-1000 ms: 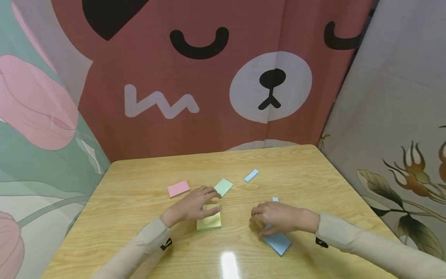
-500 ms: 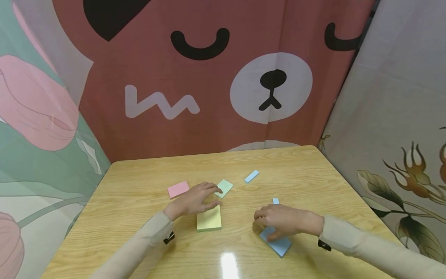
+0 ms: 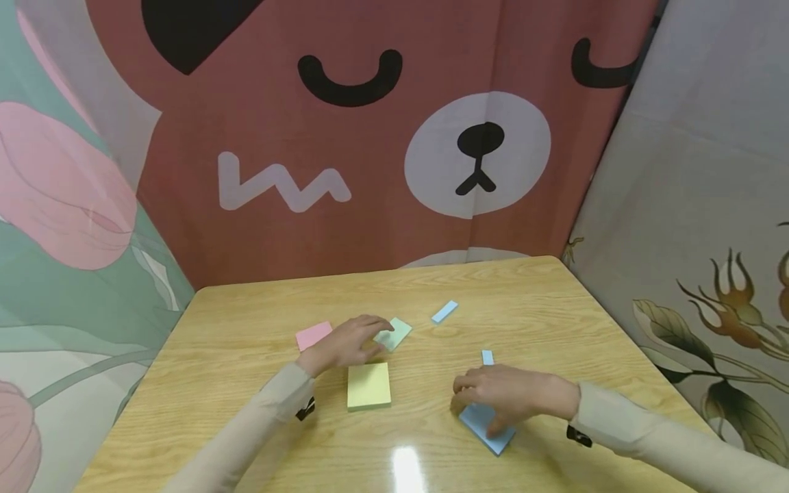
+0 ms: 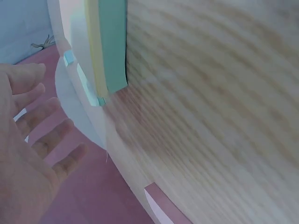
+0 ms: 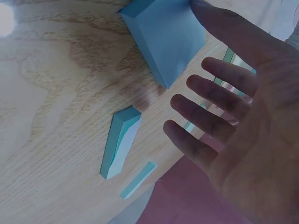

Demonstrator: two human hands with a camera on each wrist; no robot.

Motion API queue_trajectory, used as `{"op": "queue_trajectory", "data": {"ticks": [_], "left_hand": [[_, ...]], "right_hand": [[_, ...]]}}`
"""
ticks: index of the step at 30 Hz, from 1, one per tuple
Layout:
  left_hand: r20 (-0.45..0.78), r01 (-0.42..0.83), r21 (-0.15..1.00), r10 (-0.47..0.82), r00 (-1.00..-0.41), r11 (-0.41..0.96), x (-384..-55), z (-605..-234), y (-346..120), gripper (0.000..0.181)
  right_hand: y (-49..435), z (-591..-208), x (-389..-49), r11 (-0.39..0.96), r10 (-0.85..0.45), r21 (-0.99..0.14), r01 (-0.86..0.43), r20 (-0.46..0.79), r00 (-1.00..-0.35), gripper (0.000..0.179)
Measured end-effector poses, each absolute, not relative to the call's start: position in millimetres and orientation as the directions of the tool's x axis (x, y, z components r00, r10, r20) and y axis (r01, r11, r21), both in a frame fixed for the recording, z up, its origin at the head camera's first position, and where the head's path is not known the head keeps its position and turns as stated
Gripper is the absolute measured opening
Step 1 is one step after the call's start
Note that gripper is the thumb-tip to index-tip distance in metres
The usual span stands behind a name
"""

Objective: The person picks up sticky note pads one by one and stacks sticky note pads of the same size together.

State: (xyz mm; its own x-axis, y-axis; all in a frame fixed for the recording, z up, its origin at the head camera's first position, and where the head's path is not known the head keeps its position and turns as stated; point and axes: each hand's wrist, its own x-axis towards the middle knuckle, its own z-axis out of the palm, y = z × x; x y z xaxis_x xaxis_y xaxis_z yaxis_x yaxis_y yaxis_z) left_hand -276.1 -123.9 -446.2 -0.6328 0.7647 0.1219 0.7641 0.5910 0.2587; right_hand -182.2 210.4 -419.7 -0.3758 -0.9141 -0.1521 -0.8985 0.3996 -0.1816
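Note:
My left hand [image 3: 348, 341] hovers with relaxed, spread fingers between the yellow sticky note pad [image 3: 368, 387] and the smaller green pad [image 3: 397, 334]; its fingertips overlap the green pad in the head view. In the left wrist view nothing lies in its fingers, and the yellow pad shows a thick green layer [image 4: 112, 51] along its side. My right hand [image 3: 514, 394] is over the large blue sticky note pad [image 3: 487, 424], partly hiding it. Loosely extended fingers show in the right wrist view, the thumb overlapping the edge of the blue pad [image 5: 170, 39].
On the wooden table [image 3: 259, 411], a pink pad [image 3: 313, 336] lies beyond my left wrist. One narrow light-blue strip pad [image 3: 444, 312] lies farther back, and another strip pad [image 3: 487, 357] sits just past my right hand. Printed curtains [image 3: 370, 233] stand behind the table and at its sides.
My left hand has moved away from me, off the yellow pad and towards the green one. My right hand has shifted slightly right over the blue pad. The pads stay in place.

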Motion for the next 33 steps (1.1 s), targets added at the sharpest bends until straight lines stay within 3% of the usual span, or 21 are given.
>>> {"op": "queue_trajectory", "data": {"ticks": [12,26,33], "left_hand": [[0.093,0.773,0.235,0.778,-0.621,0.589,-289,-447,-114,0.047],[0.040,0.726,0.312,0.756,-0.654,0.612,-296,-450,-111,0.053],[-0.018,0.714,0.339,0.763,-0.647,0.613,-297,-448,-111,0.062]], "right_hand": [[215,-420,-177,0.404,-0.905,-0.106,-0.908,-0.190,-0.380,0.070],[216,-420,-171,0.458,-0.872,-0.116,-0.881,-0.250,-0.421,0.086],[216,-421,-170,0.421,-0.891,-0.093,-0.902,-0.229,-0.392,0.087]]}}
